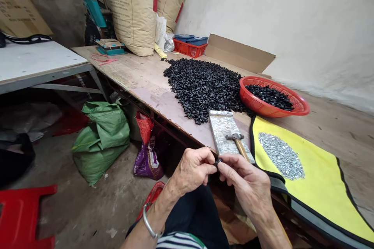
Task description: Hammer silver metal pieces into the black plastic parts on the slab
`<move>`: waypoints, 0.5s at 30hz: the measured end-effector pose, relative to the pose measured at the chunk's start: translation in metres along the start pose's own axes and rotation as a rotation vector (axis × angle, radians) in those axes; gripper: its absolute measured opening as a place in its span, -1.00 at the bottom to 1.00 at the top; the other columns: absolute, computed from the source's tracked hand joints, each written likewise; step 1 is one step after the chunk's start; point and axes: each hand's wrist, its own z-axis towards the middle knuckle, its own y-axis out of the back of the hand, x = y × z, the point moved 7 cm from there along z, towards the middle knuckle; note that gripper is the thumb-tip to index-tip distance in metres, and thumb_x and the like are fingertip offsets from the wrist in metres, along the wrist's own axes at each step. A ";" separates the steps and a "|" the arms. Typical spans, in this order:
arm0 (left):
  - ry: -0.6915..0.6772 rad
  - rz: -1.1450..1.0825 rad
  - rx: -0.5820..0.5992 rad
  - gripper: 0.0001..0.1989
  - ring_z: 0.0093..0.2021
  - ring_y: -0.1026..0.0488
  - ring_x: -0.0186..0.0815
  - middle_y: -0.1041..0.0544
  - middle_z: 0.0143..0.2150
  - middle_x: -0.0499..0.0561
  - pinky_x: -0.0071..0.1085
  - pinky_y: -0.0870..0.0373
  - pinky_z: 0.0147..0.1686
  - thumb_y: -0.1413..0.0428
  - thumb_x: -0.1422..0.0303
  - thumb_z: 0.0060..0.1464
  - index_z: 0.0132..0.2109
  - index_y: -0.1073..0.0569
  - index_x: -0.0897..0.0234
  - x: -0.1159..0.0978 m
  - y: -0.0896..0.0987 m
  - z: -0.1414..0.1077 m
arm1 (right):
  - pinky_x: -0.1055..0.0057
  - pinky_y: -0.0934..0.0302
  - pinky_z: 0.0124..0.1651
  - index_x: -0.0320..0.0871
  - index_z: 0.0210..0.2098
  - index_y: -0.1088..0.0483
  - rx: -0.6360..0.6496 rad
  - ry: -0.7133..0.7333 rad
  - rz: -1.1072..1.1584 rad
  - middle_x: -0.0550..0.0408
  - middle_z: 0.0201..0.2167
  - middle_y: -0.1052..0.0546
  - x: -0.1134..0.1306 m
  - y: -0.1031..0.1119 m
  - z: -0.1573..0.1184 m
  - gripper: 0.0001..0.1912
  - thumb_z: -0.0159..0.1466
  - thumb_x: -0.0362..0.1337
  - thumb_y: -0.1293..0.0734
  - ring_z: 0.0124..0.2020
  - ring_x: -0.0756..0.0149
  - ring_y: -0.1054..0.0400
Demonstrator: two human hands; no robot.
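Left grip (191, 172) and right grip (246, 187) together, both clamped on small black plastic part (217, 162), just past near edge of tabletop (175, 130). Part looks light, stiff, fiddly; I'd pinch it by its rim.

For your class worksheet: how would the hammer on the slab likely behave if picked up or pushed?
The hammer is probably head-heavy, since its metal head looks bulky beside the slim wooden handle. It should feel stiff, not floppy. Pushed, it would likely swing about the head rather than roll far.
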 end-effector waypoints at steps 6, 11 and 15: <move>0.019 0.197 0.157 -0.89 -0.71 -0.23 -0.50 -0.22 -0.72 -0.18 -0.59 -0.07 -0.70 -0.02 0.56 -0.18 -0.55 -0.26 0.30 0.001 -0.002 -0.003 | 0.53 -0.01 -0.58 -0.17 -0.54 -0.28 0.163 -0.097 -0.228 0.24 -0.69 -0.30 0.006 -0.002 -0.002 -0.89 0.07 -0.28 -0.27 -0.64 0.51 -0.14; 0.134 0.150 0.301 -0.89 -0.72 -0.25 -0.48 -0.24 -0.72 -0.18 -0.60 -0.07 -0.73 -0.05 0.55 -0.23 -0.56 -0.26 0.31 0.011 -0.009 -0.004 | 0.58 0.10 -0.69 -0.18 -0.61 -0.23 0.259 -0.313 -0.025 0.28 -0.77 -0.26 -0.009 -0.011 -0.010 -0.94 -0.03 -0.34 -0.22 -0.76 0.56 -0.08; 0.165 0.004 0.149 -0.89 -0.75 -0.25 -0.49 -0.30 -0.64 -0.19 -0.58 -0.13 -0.75 -0.06 0.53 -0.24 -0.45 -0.32 0.30 0.020 -0.001 0.005 | 0.58 0.16 -0.76 -0.20 -0.65 -0.28 0.310 -0.375 -0.020 0.23 -0.80 -0.30 -0.021 0.001 0.006 -0.95 -0.11 -0.36 -0.22 -0.81 0.54 -0.07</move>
